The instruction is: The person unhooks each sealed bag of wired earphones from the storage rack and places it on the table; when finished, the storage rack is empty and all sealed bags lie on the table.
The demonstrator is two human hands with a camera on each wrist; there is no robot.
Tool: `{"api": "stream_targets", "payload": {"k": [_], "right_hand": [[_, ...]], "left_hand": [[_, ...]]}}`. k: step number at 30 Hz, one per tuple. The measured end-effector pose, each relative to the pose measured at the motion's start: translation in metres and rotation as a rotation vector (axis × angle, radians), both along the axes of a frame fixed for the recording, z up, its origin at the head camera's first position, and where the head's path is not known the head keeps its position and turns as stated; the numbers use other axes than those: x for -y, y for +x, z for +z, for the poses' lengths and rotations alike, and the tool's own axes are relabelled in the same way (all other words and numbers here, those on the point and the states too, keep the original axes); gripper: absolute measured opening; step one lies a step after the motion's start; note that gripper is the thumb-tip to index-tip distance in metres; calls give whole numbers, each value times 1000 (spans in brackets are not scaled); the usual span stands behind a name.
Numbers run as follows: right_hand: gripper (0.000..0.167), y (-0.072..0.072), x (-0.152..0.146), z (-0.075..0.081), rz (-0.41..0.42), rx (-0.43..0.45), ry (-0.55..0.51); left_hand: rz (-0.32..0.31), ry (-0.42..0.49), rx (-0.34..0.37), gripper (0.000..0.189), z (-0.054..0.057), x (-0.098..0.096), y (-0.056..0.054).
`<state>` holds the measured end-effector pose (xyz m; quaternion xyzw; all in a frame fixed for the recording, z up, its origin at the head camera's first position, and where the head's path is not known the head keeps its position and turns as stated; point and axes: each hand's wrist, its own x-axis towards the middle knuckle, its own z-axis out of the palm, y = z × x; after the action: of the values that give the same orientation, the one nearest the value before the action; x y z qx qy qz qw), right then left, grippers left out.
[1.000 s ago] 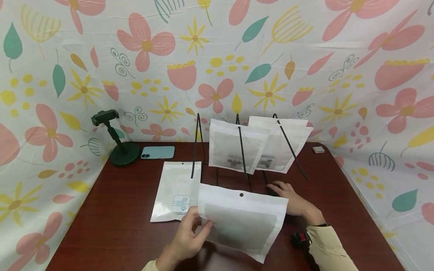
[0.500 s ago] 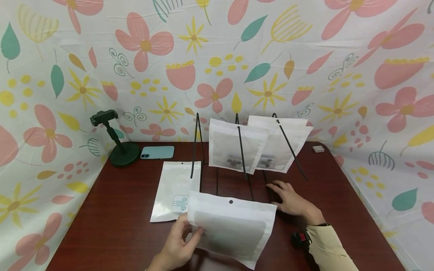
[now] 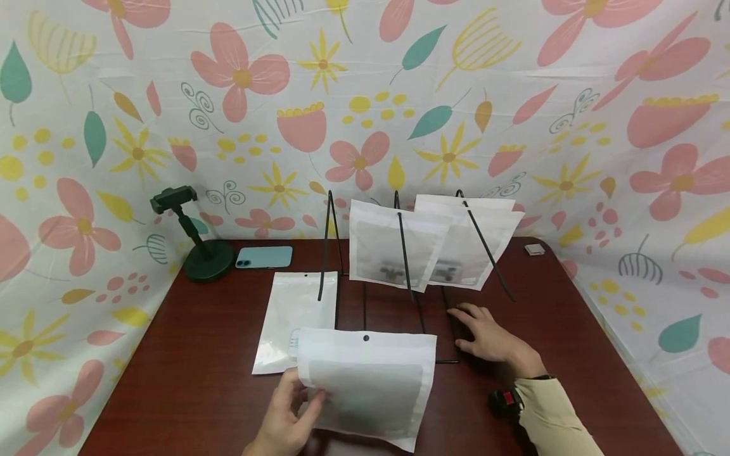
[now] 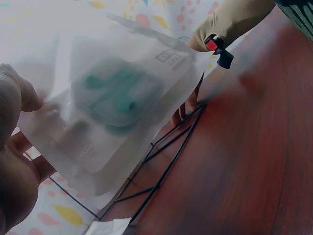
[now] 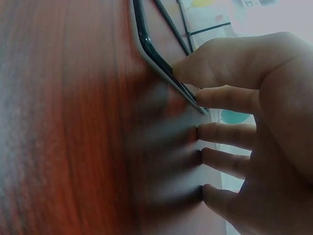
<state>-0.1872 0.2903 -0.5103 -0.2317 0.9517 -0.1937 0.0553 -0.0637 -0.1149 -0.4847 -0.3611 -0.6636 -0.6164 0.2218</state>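
Along the back and sides of the workspace hangs a white cloth point(image 3: 348, 63) printed with pink flowers, yellow blooms and teal leaves. Before it stretches a table point(image 3: 188, 380) of dark reddish-brown wood, its sheen catching some light in the wrist views. On the left toward the far edge stands a dark green phone stand point(image 3: 209, 259) with a round base, and just beside it lies a light blue phone point(image 3: 264, 257). A small pale square object point(image 3: 534, 249) sits near the far right corner.

In the middle stands a black wire rack point(image 3: 405, 253). One white pouch point(image 3: 376, 244) hangs from its middle prong, and further white pouches point(image 3: 490, 231) hang overlapping on the right prong. Another pouch point(image 3: 285, 316) lies flat on the wood, to the left of the rack.

Nearest the person, the held pouch point(image 3: 365, 386) is raised above the table in front of the rack, overlapping a corner of the flat one; a blurred greenish shape shows through it. The left hand point(image 3: 285, 405) pinches its left edge between thumb and fingers. The right hand point(image 3: 496, 335) has its fingers loosely spread, thumb and forefinger at the rack's base wire.
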Motion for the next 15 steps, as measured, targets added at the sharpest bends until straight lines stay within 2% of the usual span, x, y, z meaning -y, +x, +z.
{"api": "stream_targets", "payload": {"k": [6,10,15], "right_hand": [[60,0,-1,2,-10,2,-6],[60,0,1,0,4,-4,-6],[60,0,1,-2,-4,-14,1]], "left_hand": [[-11,5,-54,50,-1,1,-7],[-14,9,-54,50,0,7,-7],[19,9,35,45,3,21,-2]]}}
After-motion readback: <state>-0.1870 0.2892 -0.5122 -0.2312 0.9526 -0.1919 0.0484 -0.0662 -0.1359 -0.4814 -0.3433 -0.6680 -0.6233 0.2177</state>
